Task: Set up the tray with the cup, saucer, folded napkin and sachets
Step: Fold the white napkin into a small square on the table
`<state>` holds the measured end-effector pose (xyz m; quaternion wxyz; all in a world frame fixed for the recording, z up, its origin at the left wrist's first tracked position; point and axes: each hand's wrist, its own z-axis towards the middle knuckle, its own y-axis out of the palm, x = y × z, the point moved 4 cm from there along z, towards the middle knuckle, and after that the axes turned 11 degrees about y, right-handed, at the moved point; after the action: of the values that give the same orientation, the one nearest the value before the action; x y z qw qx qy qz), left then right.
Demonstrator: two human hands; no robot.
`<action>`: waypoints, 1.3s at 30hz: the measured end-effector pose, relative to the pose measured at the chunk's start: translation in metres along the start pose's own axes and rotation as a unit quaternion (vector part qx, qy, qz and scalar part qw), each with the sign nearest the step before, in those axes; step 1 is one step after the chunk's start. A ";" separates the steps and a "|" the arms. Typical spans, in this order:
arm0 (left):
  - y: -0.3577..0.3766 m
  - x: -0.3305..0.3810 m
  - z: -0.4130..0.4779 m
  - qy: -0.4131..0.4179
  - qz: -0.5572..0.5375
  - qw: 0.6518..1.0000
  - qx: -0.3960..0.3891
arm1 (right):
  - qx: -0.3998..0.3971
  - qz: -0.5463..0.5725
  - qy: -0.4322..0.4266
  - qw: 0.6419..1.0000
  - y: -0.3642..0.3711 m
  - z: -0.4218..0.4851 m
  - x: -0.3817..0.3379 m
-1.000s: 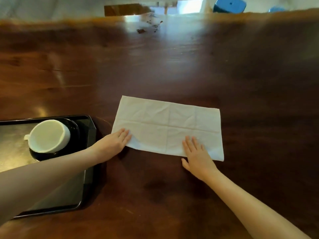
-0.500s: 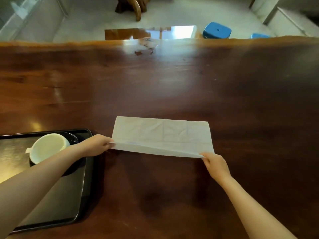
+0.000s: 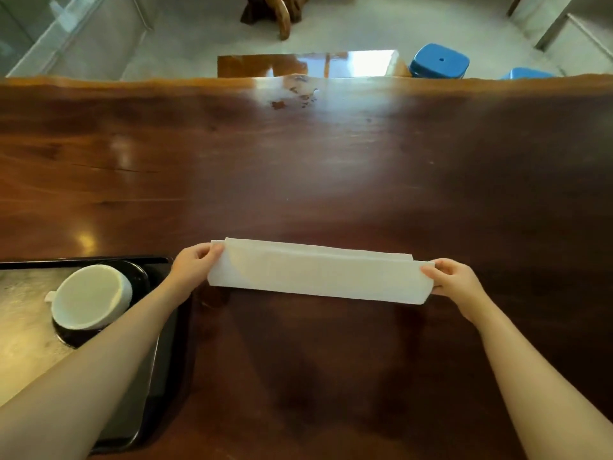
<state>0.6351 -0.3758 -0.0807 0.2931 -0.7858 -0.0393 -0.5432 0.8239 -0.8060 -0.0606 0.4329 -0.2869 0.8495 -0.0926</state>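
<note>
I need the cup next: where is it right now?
In the head view the cup sits low on the left, on a dark saucer in the black tray, just left of the left forearm.

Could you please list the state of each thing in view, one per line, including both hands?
napkin: folded over lengthwise into a long strip, held at both ends
left hand: pinching the napkin's left end
right hand: pinching the napkin's right end
cup: upright, empty, on the saucer
saucer: on the tray, under the cup
tray: on the table, holding the cup and saucer
</note>
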 end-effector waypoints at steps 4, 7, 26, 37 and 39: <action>0.019 0.002 0.015 0.019 0.112 0.990 0.087 | 0.130 -0.058 -0.045 0.989 0.021 0.019 -0.007; 0.028 0.003 0.027 0.026 0.170 0.979 0.107 | 0.196 -0.086 -0.046 0.976 0.035 0.031 -0.009; 0.043 0.005 0.036 0.087 0.410 0.888 0.190 | 0.399 -0.339 -0.077 0.849 0.070 0.045 -0.016; 0.125 -0.008 0.030 0.124 0.492 0.862 -0.019 | 0.085 -0.452 -0.264 0.848 0.247 0.014 -0.038; 0.111 -0.013 0.033 0.113 0.479 0.870 -0.005 | 0.102 -0.448 -0.237 0.856 0.223 0.022 -0.034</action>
<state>0.6994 -0.4477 -0.1468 0.5155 -0.6430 0.3784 -0.4214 0.7662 -0.6026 -0.1415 0.5596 -0.6038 0.4871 -0.2917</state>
